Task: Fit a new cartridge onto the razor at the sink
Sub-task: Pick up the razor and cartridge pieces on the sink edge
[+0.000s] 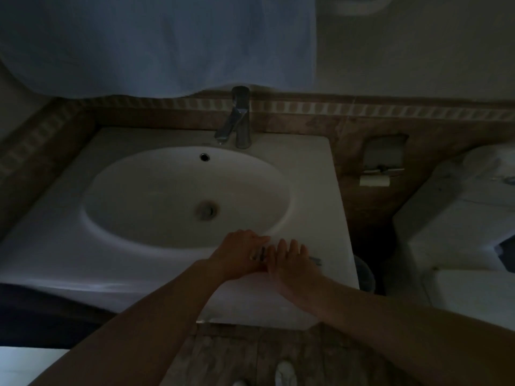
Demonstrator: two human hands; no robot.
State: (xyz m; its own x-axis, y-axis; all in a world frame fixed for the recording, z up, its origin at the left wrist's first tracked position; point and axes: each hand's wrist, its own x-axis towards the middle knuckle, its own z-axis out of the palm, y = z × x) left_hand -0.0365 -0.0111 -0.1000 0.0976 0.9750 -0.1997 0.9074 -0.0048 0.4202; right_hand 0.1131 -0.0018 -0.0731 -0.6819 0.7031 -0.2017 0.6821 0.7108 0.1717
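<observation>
The room is dim. Both my hands rest close together on the front right rim of the white sink [315,207]. My left hand [239,256] lies palm down, fingers pointing right. A small striped, shiny object [260,253], possibly the cartridge, shows in the gap between the hands. My right hand [291,261] lies over the razor, fingers pointing away from me. Only the grey end of the razor [316,260] sticks out to the right of that hand. Whether either hand grips anything is hidden.
A chrome tap [238,118] stands behind the oval basin, which has a drain [206,210]. A pale towel [156,43] hangs above. A toilet-roll holder [374,178] is on the tiled wall at right, with a toilet [468,218] beyond. The counter edge drops off just right of my hands.
</observation>
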